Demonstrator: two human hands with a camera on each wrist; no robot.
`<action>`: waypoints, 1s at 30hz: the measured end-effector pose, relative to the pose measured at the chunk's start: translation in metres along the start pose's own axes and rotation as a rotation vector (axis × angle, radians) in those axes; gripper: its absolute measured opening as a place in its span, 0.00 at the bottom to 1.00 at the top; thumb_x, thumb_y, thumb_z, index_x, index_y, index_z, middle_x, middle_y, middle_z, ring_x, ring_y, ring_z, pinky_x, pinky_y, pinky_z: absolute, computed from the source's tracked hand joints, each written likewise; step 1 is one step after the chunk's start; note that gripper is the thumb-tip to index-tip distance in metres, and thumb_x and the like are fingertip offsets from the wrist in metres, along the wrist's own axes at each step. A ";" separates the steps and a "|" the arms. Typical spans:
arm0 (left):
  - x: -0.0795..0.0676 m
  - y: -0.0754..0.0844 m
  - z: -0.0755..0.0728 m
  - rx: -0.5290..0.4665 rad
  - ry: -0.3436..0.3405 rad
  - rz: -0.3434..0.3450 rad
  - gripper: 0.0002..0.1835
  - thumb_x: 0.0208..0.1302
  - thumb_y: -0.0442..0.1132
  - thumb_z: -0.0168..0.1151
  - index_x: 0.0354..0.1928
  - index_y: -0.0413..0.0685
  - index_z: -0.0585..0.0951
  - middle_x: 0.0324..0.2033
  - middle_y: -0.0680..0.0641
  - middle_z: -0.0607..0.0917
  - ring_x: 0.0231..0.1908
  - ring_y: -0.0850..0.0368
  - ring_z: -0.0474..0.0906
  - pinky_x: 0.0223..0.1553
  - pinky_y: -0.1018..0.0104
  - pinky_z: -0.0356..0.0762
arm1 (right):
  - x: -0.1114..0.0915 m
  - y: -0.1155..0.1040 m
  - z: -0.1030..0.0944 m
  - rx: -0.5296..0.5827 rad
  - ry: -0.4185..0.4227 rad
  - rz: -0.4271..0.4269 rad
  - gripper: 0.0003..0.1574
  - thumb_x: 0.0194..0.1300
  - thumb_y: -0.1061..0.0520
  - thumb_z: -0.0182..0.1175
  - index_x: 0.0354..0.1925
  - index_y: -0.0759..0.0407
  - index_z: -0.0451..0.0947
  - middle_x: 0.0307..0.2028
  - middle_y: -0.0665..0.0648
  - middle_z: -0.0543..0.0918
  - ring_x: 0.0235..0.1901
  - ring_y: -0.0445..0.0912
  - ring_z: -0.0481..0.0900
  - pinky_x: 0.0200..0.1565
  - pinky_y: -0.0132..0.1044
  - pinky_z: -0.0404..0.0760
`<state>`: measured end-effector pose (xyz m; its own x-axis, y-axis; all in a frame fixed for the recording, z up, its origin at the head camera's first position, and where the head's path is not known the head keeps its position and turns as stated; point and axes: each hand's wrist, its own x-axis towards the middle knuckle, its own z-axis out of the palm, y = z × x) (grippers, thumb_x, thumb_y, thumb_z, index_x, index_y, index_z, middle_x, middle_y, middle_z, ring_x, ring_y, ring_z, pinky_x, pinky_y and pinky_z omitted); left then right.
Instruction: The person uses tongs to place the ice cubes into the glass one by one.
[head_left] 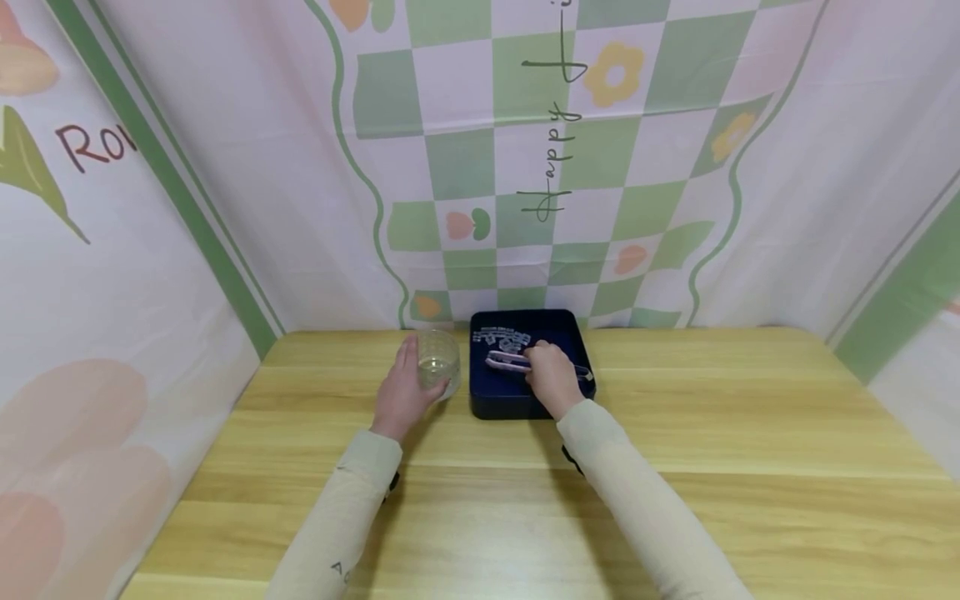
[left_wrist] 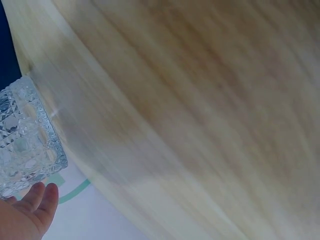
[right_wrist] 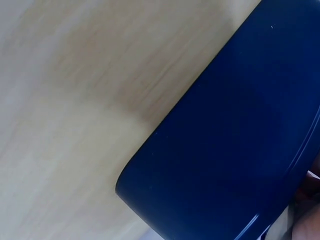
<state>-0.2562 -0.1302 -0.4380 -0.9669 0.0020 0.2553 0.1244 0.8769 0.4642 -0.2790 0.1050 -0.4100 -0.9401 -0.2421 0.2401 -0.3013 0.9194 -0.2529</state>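
My left hand [head_left: 402,390] grips a clear drinking glass [head_left: 441,364] on the table from its left, the thumb across the near side. In the left wrist view the glass [left_wrist: 31,135] shows a cut, faceted pattern, with fingertips [left_wrist: 47,200] right at it. Over a dark blue square tray [head_left: 491,406], just right of the glass, my right hand [head_left: 553,377] pinches a pair of pale pinkish tongs [head_left: 507,362], tips pointing left. Several small clear pieces [head_left: 495,337] lie in the tray's far left part, near the tips.
The wooden table [head_left: 480,517] has its far edge just behind the tray. A printed curtain [head_left: 525,167] hangs behind it, and more patterned cloth [head_left: 135,333] stands along the left side. In the right wrist view the tray's wall [right_wrist: 225,120] fills much of the frame.
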 end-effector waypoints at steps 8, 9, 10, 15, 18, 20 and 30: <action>0.000 0.001 0.000 -0.019 0.009 -0.007 0.51 0.54 0.52 0.69 0.72 0.39 0.53 0.70 0.38 0.63 0.57 0.39 0.76 0.55 0.46 0.80 | -0.002 0.000 -0.002 0.015 -0.008 -0.002 0.17 0.54 0.65 0.68 0.45 0.65 0.83 0.37 0.63 0.82 0.39 0.56 0.81 0.41 0.47 0.85; 0.000 0.001 0.000 -0.020 0.009 -0.008 0.51 0.54 0.52 0.69 0.72 0.39 0.53 0.70 0.38 0.63 0.57 0.39 0.76 0.55 0.46 0.80 | -0.002 0.000 -0.003 0.016 -0.008 -0.003 0.17 0.54 0.65 0.68 0.45 0.66 0.83 0.37 0.63 0.82 0.39 0.56 0.81 0.41 0.47 0.85; 0.000 0.001 0.000 -0.020 0.009 -0.008 0.51 0.54 0.52 0.69 0.72 0.39 0.53 0.70 0.38 0.63 0.57 0.39 0.76 0.55 0.46 0.80 | -0.002 0.000 -0.003 0.018 -0.005 -0.004 0.17 0.54 0.65 0.68 0.45 0.66 0.83 0.37 0.63 0.82 0.39 0.56 0.81 0.41 0.47 0.85; -0.001 0.002 -0.001 -0.010 0.002 -0.012 0.51 0.55 0.52 0.68 0.73 0.40 0.52 0.69 0.38 0.63 0.55 0.39 0.77 0.54 0.47 0.81 | -0.003 0.004 -0.002 0.021 0.019 -0.008 0.18 0.53 0.65 0.68 0.45 0.66 0.83 0.37 0.63 0.83 0.38 0.56 0.81 0.41 0.47 0.85; -0.001 0.002 -0.001 -0.007 -0.002 -0.015 0.51 0.55 0.52 0.68 0.73 0.40 0.52 0.70 0.38 0.63 0.55 0.39 0.77 0.53 0.47 0.81 | -0.003 0.007 -0.003 0.015 0.041 -0.014 0.18 0.52 0.66 0.68 0.45 0.66 0.83 0.37 0.63 0.83 0.38 0.56 0.82 0.42 0.47 0.85; -0.002 0.003 -0.002 -0.005 -0.003 -0.017 0.51 0.55 0.52 0.68 0.73 0.40 0.52 0.70 0.39 0.62 0.55 0.39 0.77 0.53 0.47 0.81 | -0.004 0.009 -0.004 0.010 0.055 -0.021 0.18 0.52 0.66 0.69 0.44 0.66 0.83 0.36 0.63 0.83 0.38 0.56 0.82 0.41 0.48 0.85; -0.001 0.003 -0.001 0.002 -0.005 -0.020 0.51 0.55 0.52 0.68 0.73 0.40 0.52 0.70 0.39 0.62 0.55 0.39 0.77 0.52 0.47 0.82 | -0.005 0.019 -0.008 0.020 0.124 -0.028 0.17 0.53 0.66 0.67 0.44 0.66 0.83 0.36 0.63 0.83 0.37 0.56 0.82 0.41 0.48 0.85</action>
<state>-0.2544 -0.1278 -0.4364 -0.9702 -0.0129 0.2418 0.1049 0.8777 0.4677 -0.2792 0.1260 -0.4085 -0.9048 -0.2264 0.3607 -0.3315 0.9061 -0.2628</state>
